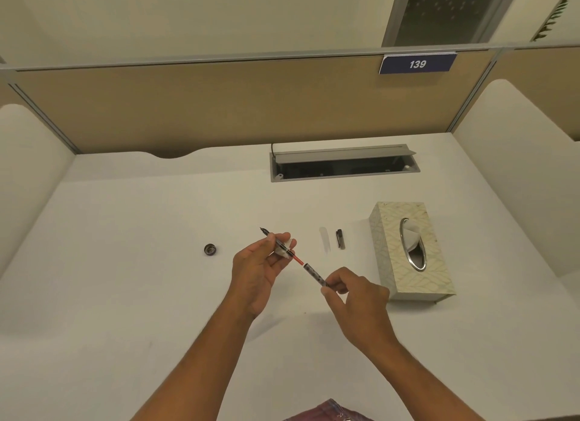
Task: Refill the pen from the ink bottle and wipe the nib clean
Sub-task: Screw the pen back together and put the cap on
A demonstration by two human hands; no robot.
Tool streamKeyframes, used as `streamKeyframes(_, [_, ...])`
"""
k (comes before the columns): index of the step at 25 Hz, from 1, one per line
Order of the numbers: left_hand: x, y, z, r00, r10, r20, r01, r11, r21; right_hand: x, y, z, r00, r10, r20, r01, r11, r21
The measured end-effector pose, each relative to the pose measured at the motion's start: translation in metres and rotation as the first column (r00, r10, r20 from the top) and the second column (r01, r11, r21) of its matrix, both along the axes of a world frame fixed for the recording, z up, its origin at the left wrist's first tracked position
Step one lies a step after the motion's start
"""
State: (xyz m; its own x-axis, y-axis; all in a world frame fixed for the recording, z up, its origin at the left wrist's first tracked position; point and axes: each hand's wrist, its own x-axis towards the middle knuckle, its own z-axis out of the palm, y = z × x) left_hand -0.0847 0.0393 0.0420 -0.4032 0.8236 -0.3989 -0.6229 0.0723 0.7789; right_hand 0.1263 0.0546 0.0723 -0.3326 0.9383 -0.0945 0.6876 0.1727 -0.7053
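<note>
My left hand (260,270) holds the pen's front section (276,241), its dark nib pointing up and left, together with a small wad of white tissue (284,251). A red ink converter (297,258) sticks out of the section toward the lower right. My right hand (351,290) grips the patterned pen barrel (315,274), whose open end meets the converter's tip. The dark bottle cap (210,249) lies on the desk to the left. No ink bottle is in view.
A patterned tissue box (405,282) stands at the right. A pen cap with clip (340,238) and a pale translucent piece (324,238) lie beside it. An open cable tray (343,166) is set into the white desk (125,295) further back. Partition walls surround it.
</note>
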Motion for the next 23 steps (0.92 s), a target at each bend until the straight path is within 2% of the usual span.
streamKeyframes(10, [0.004,-0.002,0.003,0.999,-0.027,-0.026,0.027,1.0,0.003,-0.004,0.0,0.005,1.0,-0.005,0.007,0.005,1.0,-0.019])
streamKeyframes(16, [0.011,-0.006,0.005,0.998,-0.066,-0.017,0.066,0.998,0.012,-0.006,0.001,0.008,0.999,0.0,-0.052,-0.001,1.0,-0.013])
streamKeyframes(23, [0.015,-0.007,0.007,0.987,-0.13,-0.099,0.13,0.991,0.001,-0.007,0.005,0.012,0.99,-0.041,-0.133,0.027,0.994,-0.107])
